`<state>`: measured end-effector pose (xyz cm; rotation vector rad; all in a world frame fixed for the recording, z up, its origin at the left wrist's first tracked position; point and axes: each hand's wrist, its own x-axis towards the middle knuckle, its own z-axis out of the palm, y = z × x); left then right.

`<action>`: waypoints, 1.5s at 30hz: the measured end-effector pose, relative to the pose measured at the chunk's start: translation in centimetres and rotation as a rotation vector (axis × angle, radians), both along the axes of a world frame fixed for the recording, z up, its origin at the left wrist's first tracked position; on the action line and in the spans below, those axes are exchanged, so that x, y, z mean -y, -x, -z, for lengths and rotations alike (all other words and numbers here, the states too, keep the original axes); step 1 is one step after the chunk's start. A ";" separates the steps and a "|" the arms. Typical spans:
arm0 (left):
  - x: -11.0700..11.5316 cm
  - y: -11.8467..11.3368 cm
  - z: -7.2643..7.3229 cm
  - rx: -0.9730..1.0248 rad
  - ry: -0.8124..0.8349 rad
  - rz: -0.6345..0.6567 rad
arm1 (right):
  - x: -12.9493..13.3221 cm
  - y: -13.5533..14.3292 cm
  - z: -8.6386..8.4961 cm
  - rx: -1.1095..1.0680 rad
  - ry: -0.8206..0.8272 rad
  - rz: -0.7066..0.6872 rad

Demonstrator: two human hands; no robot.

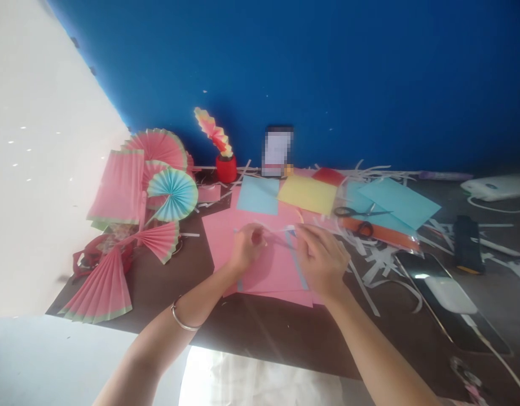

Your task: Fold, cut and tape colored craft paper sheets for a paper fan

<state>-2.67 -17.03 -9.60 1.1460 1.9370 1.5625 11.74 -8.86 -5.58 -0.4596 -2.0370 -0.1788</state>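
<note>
Pink paper (270, 276) lies on the brown table (251, 332), a blue strip (299, 268) along its right side. Over it, the left hand (247, 248) and right hand (325, 255) curl their fingers; blur hides whether they pinch the pale strip (280, 229) between them. Beyond lies a yellow sheet (307, 193); scissors (365, 213) rest right, pleated fans (101, 282) left.

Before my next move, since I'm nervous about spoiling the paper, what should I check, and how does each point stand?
1. Pink sheets beneath the left hand and right hand: ok.
2. Scissors apart from the right hand: ok.
3. Blue fan clear of the left hand: ok.
4. Right side free of loose paper strips: not ok, many lie strewn there.
5. Firm grip in both hands: cannot tell, that spot is blurred.
</note>
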 end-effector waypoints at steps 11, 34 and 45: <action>-0.1 0.1 0.4 -0.002 -0.007 -0.014 | 0.0 0.0 -0.3 -0.019 -0.017 -0.023; 0.2 -0.1 -0.3 -0.072 0.018 0.014 | -0.1 0.0 -0.5 -0.036 -0.002 -0.015; 1.0 -1.2 -2.8 -0.010 -0.031 0.176 | 0.4 0.1 -0.4 -0.012 -0.016 -0.022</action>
